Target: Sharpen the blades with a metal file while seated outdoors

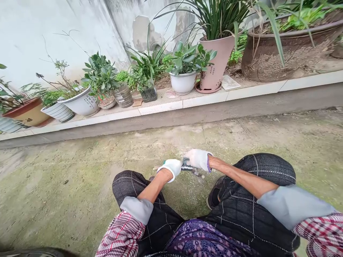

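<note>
Head view: the white-gloved left hand (171,169) is closed around a slim rod (188,168), whose dark, shiny part shows on the hand's right; the rod is over the concrete ground (80,171), between the person's knees (268,167). The gloved right hand (197,159) is just beside it, fingers drawn in, though I cannot tell what it grips. On the far ledge (160,108) stand a white pot (183,85) and, right of it, a pink pot (218,57)
</note>
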### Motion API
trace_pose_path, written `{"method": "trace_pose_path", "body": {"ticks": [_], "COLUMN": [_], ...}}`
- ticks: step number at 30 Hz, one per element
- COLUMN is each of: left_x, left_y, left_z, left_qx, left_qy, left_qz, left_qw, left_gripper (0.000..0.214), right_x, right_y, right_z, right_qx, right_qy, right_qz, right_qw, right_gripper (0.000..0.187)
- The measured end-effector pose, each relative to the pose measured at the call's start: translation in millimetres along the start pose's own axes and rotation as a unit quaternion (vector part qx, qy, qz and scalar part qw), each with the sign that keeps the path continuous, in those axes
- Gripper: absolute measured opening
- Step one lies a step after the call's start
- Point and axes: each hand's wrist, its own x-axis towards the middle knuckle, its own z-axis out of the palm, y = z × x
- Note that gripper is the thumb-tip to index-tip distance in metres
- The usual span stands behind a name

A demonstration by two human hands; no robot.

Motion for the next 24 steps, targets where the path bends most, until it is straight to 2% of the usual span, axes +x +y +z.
{"method": "trace_pose_path", "body": {"ticks": [3, 7, 9, 12, 14, 16, 19, 22, 24], "left_x": [1.8, 2.3, 0.1, -5.7, -10.9, -15.7, -16.1, -1.9, 13.0], "left_y": [3.2, 5.8, 4.4, -4.4, -13.8, -24.2, -39.3, -50.8, -53.1], "left_z": [1.4, -2.1, -4.9, -15.0, -29.3, -50.7, -90.8, -122.9, -128.2], "left_qx": [0.003, 0.006, -0.012, -0.041, -0.087, -0.177, -0.277, -0.206, -0.082], "left_qy": [-0.006, -0.002, 0.018, 0.063, 0.099, 0.131, 0.175, 0.221, 0.208], "left_qz": [0.02, 0.062, 0.071, 0.048, 0.041, 0.039, 0.025, 0.007, -0.018], "left_qw": [1.0, 0.998, 0.997, 0.996, 0.99, 0.975, 0.944, 0.953, 0.974], "left_gripper": [0.022, 0.026, 0.027, 0.024, 0.022, 0.021, 0.022, 0.021, 0.023], "right_x": [3.5, 7.2, 6.6, 3.4, 1.2, 0.3, 2.8, 10.3, 16.7], "right_y": [13.2, 22.8, 23.1, 21.0, 18.4, 13.8, 1.9, -10.3, -13.5], "right_z": [-7.4, -15.8, -18.3, -20.3, -23.2, -31.0, -55.2, -84.0, -94.3], "right_qx": [0.0, 0.02, 0.069, 0.153, 0.213, 0.271, 0.273, 0.161, 0.078], "right_qy": [-0.002, 0.002, 0.014, 0.042, 0.066, 0.092, 0.115, 0.133, 0.123], "right_qz": [0.0, -0.009, -0.017, -0.028, -0.028, -0.023, -0.042, -0.094, -0.098], "right_qw": [1.0, 1.0, 0.997, 0.987, 0.975, 0.958, 0.954, 0.974, 0.984], "right_gripper": [0.028, 0.02, 0.021, 0.02, 0.022, 0.027, 0.03, 0.029, 0.032]}}
